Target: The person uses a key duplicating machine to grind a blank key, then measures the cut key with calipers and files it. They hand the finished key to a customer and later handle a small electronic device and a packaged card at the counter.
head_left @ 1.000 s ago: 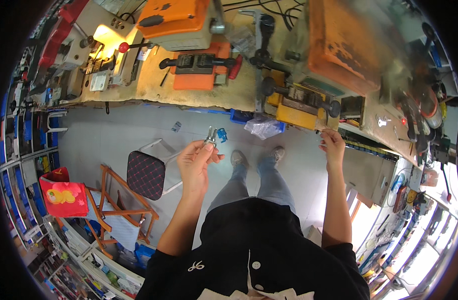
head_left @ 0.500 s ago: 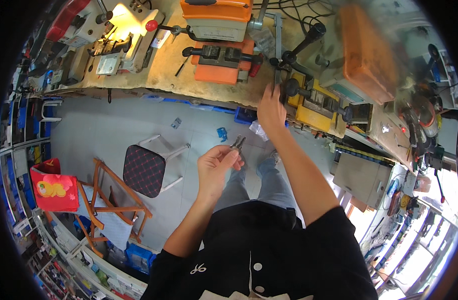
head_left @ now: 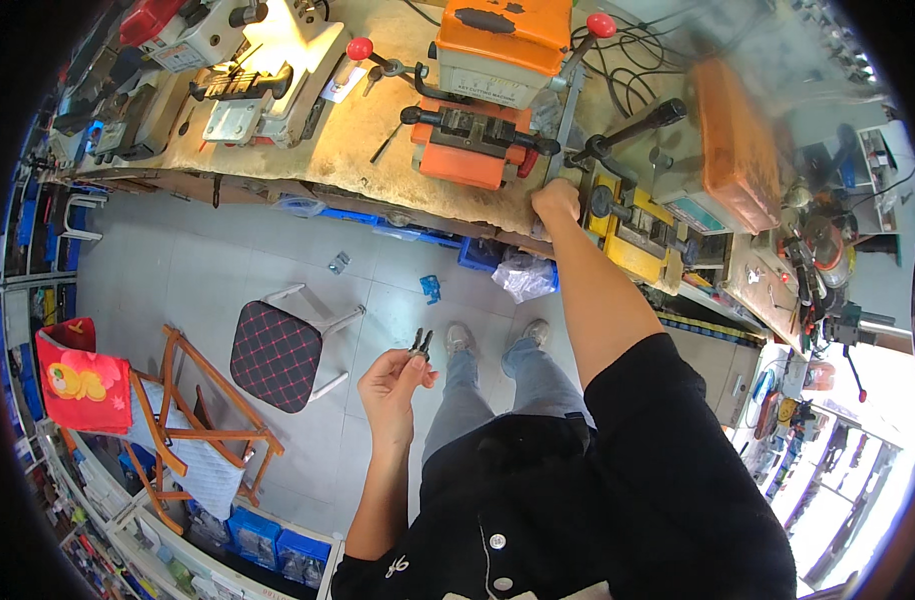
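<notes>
My left hand (head_left: 396, 385) is closed, pinching a couple of small keys (head_left: 420, 342) that point up over the floor. At the bench edge my right hand (head_left: 558, 204) makes a fist, between an orange key cutting machine (head_left: 503, 50) and a yellow clamp base (head_left: 633, 235). A long grey metal bar (head_left: 568, 112) lies on the bench, its near end reaching the right fist. What the right fingers grip is hidden. Left of the bar, the orange machine's dark clamps (head_left: 468, 128) sit on an orange base (head_left: 463, 168).
A lamp-lit machine (head_left: 243, 118) stands at the bench's left, and another orange-topped machine (head_left: 733, 140) at the right. Black cables (head_left: 628, 65) trail behind. On the floor are a checked stool (head_left: 276, 355), a folding wooden chair (head_left: 218, 433) and a clear plastic bag (head_left: 526, 275).
My view has shifted. My left hand with the keys is lower and farther left, apart from the right hand. The right hand remains at the bench edge, its fingers now more tightly curled.
</notes>
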`<action>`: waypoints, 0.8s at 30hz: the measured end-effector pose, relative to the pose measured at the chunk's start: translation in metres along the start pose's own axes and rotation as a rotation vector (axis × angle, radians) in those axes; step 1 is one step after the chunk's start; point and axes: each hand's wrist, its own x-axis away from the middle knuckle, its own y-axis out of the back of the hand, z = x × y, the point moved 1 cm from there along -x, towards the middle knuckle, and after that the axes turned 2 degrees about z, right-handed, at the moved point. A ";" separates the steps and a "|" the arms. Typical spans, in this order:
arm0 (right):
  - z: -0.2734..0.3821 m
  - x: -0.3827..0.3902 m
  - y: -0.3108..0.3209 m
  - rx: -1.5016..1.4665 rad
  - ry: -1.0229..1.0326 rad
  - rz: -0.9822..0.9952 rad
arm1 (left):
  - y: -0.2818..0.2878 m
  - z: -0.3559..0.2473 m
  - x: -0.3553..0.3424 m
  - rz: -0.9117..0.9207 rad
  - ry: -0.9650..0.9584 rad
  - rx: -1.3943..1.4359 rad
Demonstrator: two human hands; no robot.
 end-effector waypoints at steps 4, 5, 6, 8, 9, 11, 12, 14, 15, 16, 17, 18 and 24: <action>0.002 -0.004 0.000 -0.173 0.013 0.041 | 0.003 0.000 -0.002 -0.021 -0.011 0.002; 0.001 -0.005 -0.003 -0.585 -0.030 0.220 | 0.001 0.000 -0.003 -0.017 -0.015 0.006; 0.000 -0.005 -0.006 -0.978 -0.069 0.364 | -0.001 0.000 -0.005 -0.007 -0.005 -0.001; -0.001 -0.004 -0.009 -1.517 -0.137 0.542 | -0.006 0.000 -0.007 0.019 0.000 0.007; -0.002 -0.003 -0.009 -1.630 -0.110 0.602 | -0.008 0.000 -0.007 0.034 0.005 -0.022; -0.002 0.003 -0.007 -1.832 -0.096 0.708 | -0.014 0.000 -0.007 0.068 0.008 -0.055; 0.000 0.007 -0.007 -1.799 -0.092 0.672 | -0.017 0.001 -0.006 0.084 0.004 -0.074; 0.000 0.018 -0.006 -1.799 -0.132 0.668 | -0.021 0.002 -0.004 0.115 0.002 -0.101; -0.002 0.025 -0.006 -1.806 -0.119 0.685 | -0.023 0.002 -0.003 0.118 0.003 -0.109; -0.004 0.031 -0.007 -1.799 -0.084 0.660 | -0.025 0.002 -0.001 0.124 0.003 -0.112; -0.008 0.038 -0.008 -1.750 -0.036 0.607 | -0.027 0.003 0.000 0.130 0.002 -0.115; -0.013 0.046 -0.010 -1.702 0.019 0.559 | -0.028 0.003 0.002 0.133 0.002 -0.114; -0.056 0.090 -0.013 -1.103 0.264 -0.035 | -0.038 0.004 0.009 0.172 -0.002 -0.108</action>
